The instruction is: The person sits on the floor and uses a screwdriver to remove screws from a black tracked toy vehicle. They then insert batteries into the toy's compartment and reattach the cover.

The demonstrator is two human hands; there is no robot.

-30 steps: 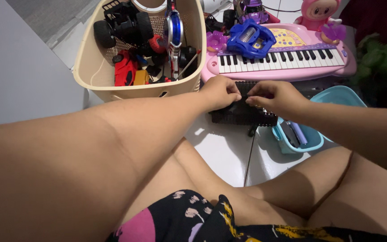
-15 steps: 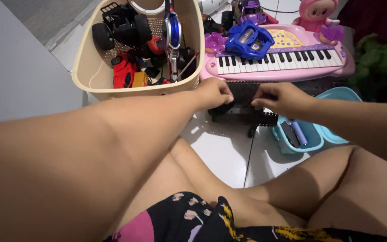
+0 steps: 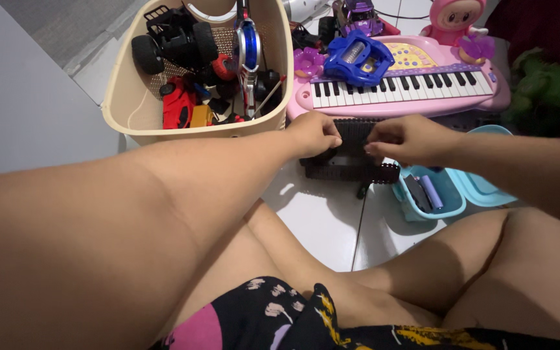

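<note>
The black toy part (image 3: 351,152) sits on the white floor in front of your crossed legs, just before the pink keyboard (image 3: 403,84). Your left hand (image 3: 312,134) pinches its left end, your right hand (image 3: 406,139) its right, fingers curled tight. A small blue tub (image 3: 456,194) lies just right, the cream basket (image 3: 131,97) of toys left, your left forearm hiding the floor between

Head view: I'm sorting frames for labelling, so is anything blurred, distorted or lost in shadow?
Head view: evenly lit and sharp at the hands; the left forearm looms wide-angle stretched; the black ridged toy between left hand and right hand is dark, detail hard to read.
</note>
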